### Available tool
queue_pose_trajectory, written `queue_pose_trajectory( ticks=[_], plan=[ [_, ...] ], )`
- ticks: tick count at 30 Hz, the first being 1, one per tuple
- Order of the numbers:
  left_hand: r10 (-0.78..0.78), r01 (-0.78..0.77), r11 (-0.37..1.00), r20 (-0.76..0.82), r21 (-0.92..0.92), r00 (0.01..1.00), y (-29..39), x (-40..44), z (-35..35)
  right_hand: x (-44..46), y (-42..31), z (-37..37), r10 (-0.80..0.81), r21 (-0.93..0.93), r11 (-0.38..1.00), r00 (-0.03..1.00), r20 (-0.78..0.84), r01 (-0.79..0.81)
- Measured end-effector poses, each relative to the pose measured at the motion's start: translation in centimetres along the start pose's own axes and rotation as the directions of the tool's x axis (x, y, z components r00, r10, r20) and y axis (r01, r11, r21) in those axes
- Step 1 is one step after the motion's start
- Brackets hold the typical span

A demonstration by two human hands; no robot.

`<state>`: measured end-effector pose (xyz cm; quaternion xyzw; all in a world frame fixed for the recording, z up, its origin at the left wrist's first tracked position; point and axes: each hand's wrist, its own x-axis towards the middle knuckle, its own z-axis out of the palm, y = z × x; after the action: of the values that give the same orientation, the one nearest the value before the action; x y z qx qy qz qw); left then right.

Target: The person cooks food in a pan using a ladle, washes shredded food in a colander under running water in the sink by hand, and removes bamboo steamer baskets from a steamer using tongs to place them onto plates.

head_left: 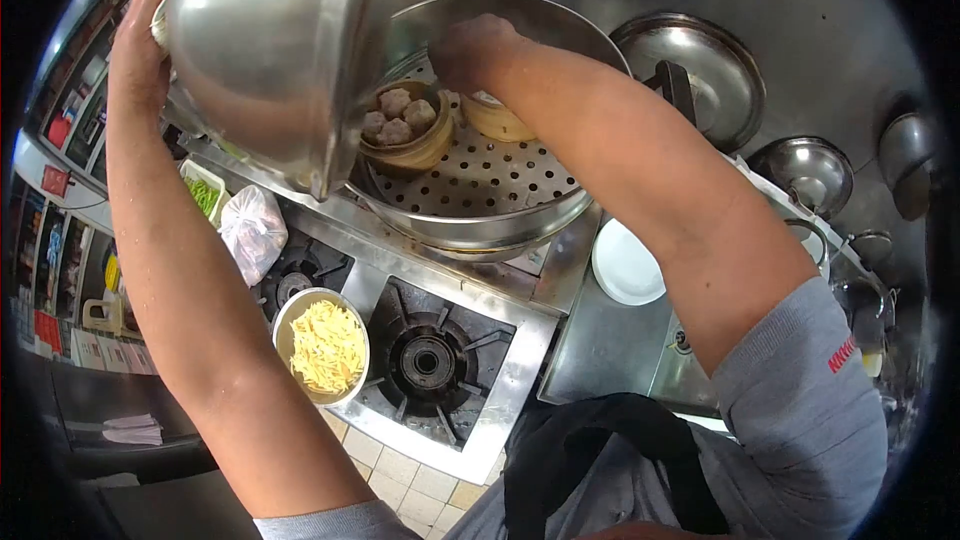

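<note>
My left hand (143, 50) is raised at the upper left, closed at the top of a large domed steel lid (265, 50). The lid is tipped up on its side, and whitish cloth shows by my fingers. My right hand (472, 52) reaches inside a wide steel steamer pot (470, 230); its fingers are in shadow and turned away. A round bamboo basket (412, 152) with several dumplings (393, 120) stands on the perforated tray (500, 177). Just below my right hand is a second bamboo basket (492, 123), partly covered by my wrist.
Near me is a gas burner (426, 362), with a bowl of yellow strips (327, 345) on its left. A plastic bag (253, 225) and a tub of green vegetables (203, 193) lie behind. A white plate (628, 262) and steel pans (700, 70) are on the right.
</note>
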<state>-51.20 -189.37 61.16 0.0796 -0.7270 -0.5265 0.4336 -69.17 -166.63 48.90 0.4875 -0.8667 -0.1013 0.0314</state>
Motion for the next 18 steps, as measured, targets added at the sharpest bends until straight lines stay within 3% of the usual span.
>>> queue_pose_trajectory(
  ticks=[1, 2, 4, 6, 7, 8, 10, 11, 12, 13, 14, 16, 18],
  plan=[
    [0.035, -0.035, 0.996, -0.002, 0.082, 0.999, -0.4, 0.1, -0.6, -0.1, 0.3, 0.2, 0.012, 0.038, 0.999, 0.992, -0.129, -0.007],
    [0.069, -0.069, 0.984, 0.002, 0.162, 0.998, -0.7, 0.3, -0.9, -0.1, 0.9, 0.2, 0.024, 0.040, 0.999, 0.992, -0.120, -0.019],
    [0.002, -0.001, 0.999, -0.023, 0.047, 1.000, -1.0, 1.2, -1.0, -1.1, 2.0, -2.3, 0.087, -0.021, 0.996, 0.993, -0.077, -0.089],
    [-0.061, 0.060, 0.997, -0.001, -0.049, 0.998, -1.2, 1.7, -1.3, -3.8, 3.4, -5.4, 0.137, 0.035, 0.990, 0.983, -0.119, -0.134],
    [0.018, -0.020, 0.998, 0.019, 0.067, 1.000, -1.6, 2.1, -1.7, -5.4, 4.3, -7.3, 0.189, -0.015, 0.981, 0.974, -0.128, -0.192],
    [0.018, -0.020, 0.998, 0.022, 0.063, 1.000, -1.6, 2.2, -1.7, -7.1, 5.3, -9.2, 0.238, -0.063, 0.967, 0.961, -0.139, -0.248],
    [-0.014, 0.014, 0.996, 0.004, 0.083, 1.000, -1.2, 2.2, -1.4, -12.1, 7.1, -12.2, 0.269, 0.022, 0.963, 0.956, -0.121, -0.268],
    [-0.015, 0.015, 0.997, 0.008, 0.078, 1.000, -1.0, 2.2, -1.1, -12.9, 10.0, -11.8, 0.086, -0.081, 0.991, 0.975, -0.203, -0.104],
    [-0.051, 0.051, 0.997, 0.000, 0.060, 0.999, -0.8, 2.1, -0.8, -15.5, 10.0, -13.2, 0.215, -0.068, 0.972, 0.970, -0.114, -0.223],
    [-0.086, 0.087, 0.995, -0.008, 0.044, 0.996, -0.6, 2.1, -0.5, -18.3, 10.4, -13.9, 0.210, 0.005, 0.977, 0.968, -0.139, -0.211],
    [-0.088, 0.088, 0.995, -0.005, 0.043, 0.996, -0.8, 2.3, -0.5, -20.4, 11.1, -14.5, 0.298, 0.001, 0.954, 0.951, -0.083, -0.299],
    [-0.051, 0.048, 0.996, 0.043, 0.072, 0.998, -1.0, 2.9, -0.7, -25.4, 19.0, -11.5, 0.190, 0.060, 0.982, 0.962, -0.194, -0.182],
    [-0.068, 0.067, 0.995, 0.014, 0.070, 0.998, -0.1, 1.8, 0.7, -31.2, 20.2, -10.1, 0.223, -0.009, 0.971, 0.924, -0.310, -0.238]
  ],
)
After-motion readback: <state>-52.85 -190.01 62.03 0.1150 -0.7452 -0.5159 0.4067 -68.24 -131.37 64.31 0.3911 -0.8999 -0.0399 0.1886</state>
